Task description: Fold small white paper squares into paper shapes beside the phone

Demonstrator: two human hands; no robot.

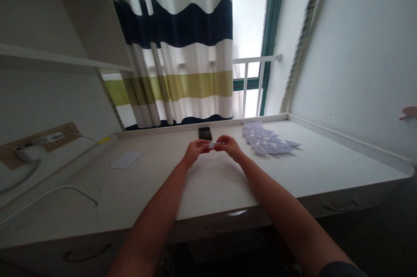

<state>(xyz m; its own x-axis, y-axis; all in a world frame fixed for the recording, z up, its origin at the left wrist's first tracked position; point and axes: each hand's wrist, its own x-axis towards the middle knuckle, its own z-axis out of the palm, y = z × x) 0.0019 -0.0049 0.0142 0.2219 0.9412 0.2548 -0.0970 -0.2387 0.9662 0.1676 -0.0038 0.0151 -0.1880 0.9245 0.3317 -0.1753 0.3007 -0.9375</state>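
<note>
Above the middle of the white desk, my left hand (197, 149) and my right hand (228, 145) meet around a small piece of folded white paper (212, 145). Each hand pinches one end of it between thumb and fingers. A black phone (205, 133) lies flat just beyond my hands. To the right spreads a pile of folded white paper pieces (265, 140) with pointed ends, overlapping one another. Some flat white paper sheets (126, 159) rest on the desk to the left.
The desk (215, 190) has a raised rim along its back and right. A white cable (70, 187) runs over its left side from plugs (45, 139) in a wall socket. Behind the desk hang a striped curtain (195, 60) and a white window rail (256, 59).
</note>
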